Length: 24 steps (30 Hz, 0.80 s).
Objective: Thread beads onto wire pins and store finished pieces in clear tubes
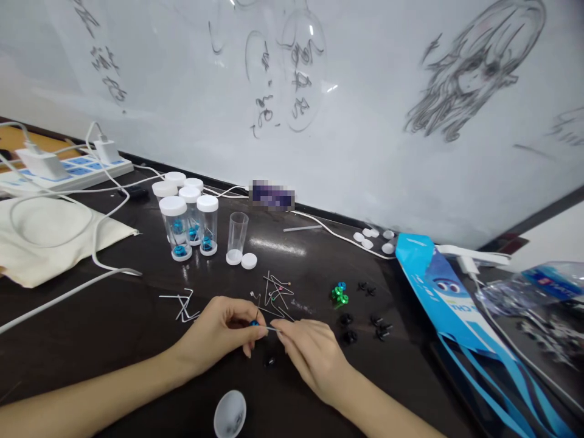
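Steadiness matters most: left hand pinches the blue bead while right hand, fingertips together on the wire, lines it up squarely just beside that grip.

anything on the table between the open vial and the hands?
Head view: a tangle of bent wire pins lies between the open vial and the two hands, left hand and right hand; a loose white cap sits beside the vial.

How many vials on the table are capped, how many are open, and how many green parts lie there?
Capped vials: 5
Open vials: 1
Green parts, one small cluster, single pieces too small to tell: 1
Total: 7
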{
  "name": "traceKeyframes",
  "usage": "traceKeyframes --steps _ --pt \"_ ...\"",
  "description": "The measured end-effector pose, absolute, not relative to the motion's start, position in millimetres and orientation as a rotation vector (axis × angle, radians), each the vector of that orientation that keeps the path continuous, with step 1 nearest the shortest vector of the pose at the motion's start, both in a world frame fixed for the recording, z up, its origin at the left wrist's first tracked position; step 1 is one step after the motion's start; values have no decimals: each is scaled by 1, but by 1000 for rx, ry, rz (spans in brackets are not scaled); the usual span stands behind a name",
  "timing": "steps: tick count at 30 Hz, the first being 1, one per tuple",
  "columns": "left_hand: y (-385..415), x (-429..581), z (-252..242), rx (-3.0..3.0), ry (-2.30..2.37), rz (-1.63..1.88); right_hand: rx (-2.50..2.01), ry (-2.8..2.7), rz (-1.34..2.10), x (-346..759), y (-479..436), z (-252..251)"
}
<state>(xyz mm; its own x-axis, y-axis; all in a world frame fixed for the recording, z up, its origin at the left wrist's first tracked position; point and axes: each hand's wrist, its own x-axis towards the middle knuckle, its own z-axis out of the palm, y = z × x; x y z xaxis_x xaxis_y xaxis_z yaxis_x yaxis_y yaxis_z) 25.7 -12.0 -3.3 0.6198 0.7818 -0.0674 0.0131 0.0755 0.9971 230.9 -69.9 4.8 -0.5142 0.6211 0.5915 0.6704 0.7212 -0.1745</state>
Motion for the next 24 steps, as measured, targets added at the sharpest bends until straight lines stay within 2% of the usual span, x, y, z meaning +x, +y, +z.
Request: traceKeyframes --steps 12,24 --pt "-10 26 0 1432 721 615 -913 -2290 -93 230 -69 10" --pt "-17 24 4 1700 797 652 -1062 -2269 424 235 -69 6"
